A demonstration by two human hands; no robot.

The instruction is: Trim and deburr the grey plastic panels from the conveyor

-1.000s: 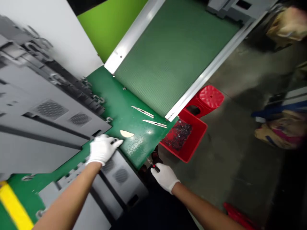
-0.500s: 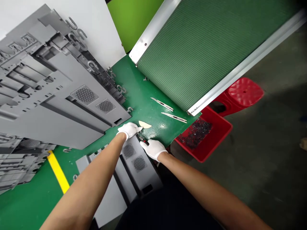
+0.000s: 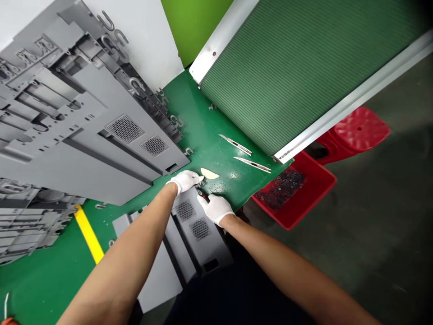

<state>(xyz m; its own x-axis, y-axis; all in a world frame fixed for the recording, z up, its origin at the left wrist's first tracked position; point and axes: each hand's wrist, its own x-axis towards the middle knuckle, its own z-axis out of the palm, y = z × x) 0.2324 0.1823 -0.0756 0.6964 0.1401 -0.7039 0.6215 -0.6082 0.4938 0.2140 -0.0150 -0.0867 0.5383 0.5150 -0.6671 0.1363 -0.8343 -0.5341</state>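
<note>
- From where I stand, the tall stack of grey panels (image 3: 96,178) leans at the left with nobody's hand on it; whether those are finished, I can't tell.
- The work looks midway on 1 panel (image 3: 162,275), which lies at the table's near edge, against the body. Hooks at the big stack's edge suggest trimming may be left there, though that's my guess.
- The left hand (image 3: 186,181) is at this panel's far corner, fingers close together; what they pinch, if anything, I can't make out.
- The right hand (image 3: 216,209) is curled round a small red-and-black tool (image 3: 205,197), its tip by the left fingertips.
- On the green table (image 3: 37,284), a yellow strip (image 3: 88,232) runs left of the panel; past the hands come a pale half-round piece (image 3: 209,174) and 2 slim knives (image 3: 237,145).
- Behind, a white board (image 3: 149,40), then a ribbed green belt (image 3: 287,67).
- Right of the table, a red bin (image 3: 314,189) holds dark scraps (image 3: 284,187), beside a red stool (image 3: 365,128) on the grey floor (image 3: 372,203).
</note>
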